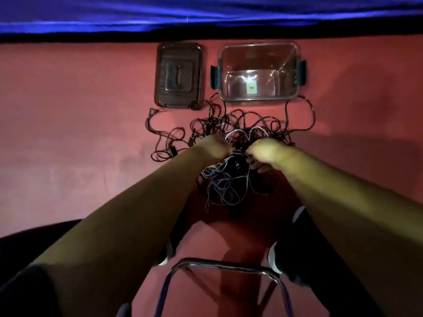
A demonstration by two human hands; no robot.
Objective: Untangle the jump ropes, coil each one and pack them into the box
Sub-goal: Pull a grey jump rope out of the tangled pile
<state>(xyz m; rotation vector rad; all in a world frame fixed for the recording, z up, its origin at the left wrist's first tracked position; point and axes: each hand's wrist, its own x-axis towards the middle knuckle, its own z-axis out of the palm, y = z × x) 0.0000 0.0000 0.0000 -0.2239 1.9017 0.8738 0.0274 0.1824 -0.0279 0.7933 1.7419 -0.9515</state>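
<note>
The left hand (215,147) and right hand (263,154) each grip strands in the tangled heap of thin black and pale-blue jump ropes (229,186), sprawled on the red floor (80,133) just before the open clear plastic box (256,99).
</note>
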